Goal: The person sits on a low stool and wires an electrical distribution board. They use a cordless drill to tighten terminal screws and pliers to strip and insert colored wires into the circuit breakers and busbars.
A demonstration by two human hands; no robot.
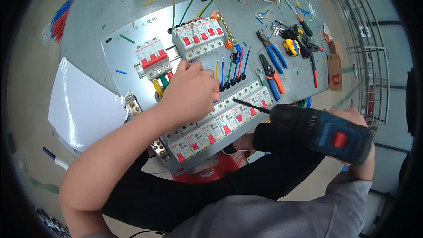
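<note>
Right hand (359, 150) grips drill (321, 130), bit pointing left at breaker row (220, 123); left hand (189, 90) fisted.

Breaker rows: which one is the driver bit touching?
The long bottom row along the plate's near edge. The bit of the blue power driver in the right hand meets its right end; the two upper groups sit farther back.

Your left hand (190, 89) rests knuckles-up on the grey mounting plate (119, 53), its fingers curled among the coloured wires between the upper breakers (198, 37) and the lower row of breakers (220, 121). Your right hand (359, 150) grips a blue-and-black cordless drill (324, 130), its bit (251, 105) just over that lower row. Pliers (273, 55) lie on the table (88, 13) nearby.
</note>
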